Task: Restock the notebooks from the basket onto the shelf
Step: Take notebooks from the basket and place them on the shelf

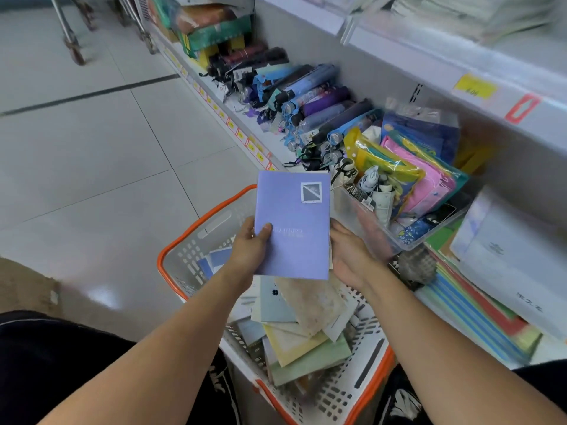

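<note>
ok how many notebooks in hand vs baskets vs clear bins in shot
Purple notebook, gripped by the left hand and right hand: 1
Orange-rimmed basket: 1
Clear plastic bin on the shelf: 1
Total: 3

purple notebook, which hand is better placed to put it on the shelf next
Right, probably. The shelf lies on the person's right, and the right hand already supports the purple notebook on that side. The left hand grips the far edge, above the basket.

Both arms fwd; left hand [250, 251] thumb on top, gripping; right hand [349, 256] palm supporting alongside.
</note>
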Motion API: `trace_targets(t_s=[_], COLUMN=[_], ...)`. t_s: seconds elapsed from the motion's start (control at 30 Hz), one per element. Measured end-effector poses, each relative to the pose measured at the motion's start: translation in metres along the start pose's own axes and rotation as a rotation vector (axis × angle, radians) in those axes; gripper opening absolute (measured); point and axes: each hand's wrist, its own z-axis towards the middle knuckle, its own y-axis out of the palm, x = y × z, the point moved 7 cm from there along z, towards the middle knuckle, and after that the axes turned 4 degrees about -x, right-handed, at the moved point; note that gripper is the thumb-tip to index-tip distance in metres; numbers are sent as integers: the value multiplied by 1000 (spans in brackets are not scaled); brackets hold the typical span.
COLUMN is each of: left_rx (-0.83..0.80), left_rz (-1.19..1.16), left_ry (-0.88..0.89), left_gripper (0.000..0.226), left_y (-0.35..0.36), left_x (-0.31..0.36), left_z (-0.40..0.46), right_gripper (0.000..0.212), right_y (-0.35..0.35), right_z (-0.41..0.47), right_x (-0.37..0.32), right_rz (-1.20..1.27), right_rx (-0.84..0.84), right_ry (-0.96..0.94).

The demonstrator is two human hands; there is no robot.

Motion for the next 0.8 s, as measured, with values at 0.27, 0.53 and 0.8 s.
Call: trace_targets(t_s=[0.27, 0.53, 0.8], left_rx=[-13, -226, -361], left_rz=[76, 433, 105], left_ry=[376, 587, 317], left_gripper=[52, 34, 37], left_y=[23, 112, 182], left_x=[152, 314, 380], left_z=[-9, -22, -16], right_gripper=[46, 32, 34], right_y=[55, 62, 10], right_z=[-24, -83, -55], right_x=[-111, -259, -398], right_rz=[-207, -244, 258], right_rx=[-102, -15, 272], right_ry=[-228, -449, -509])
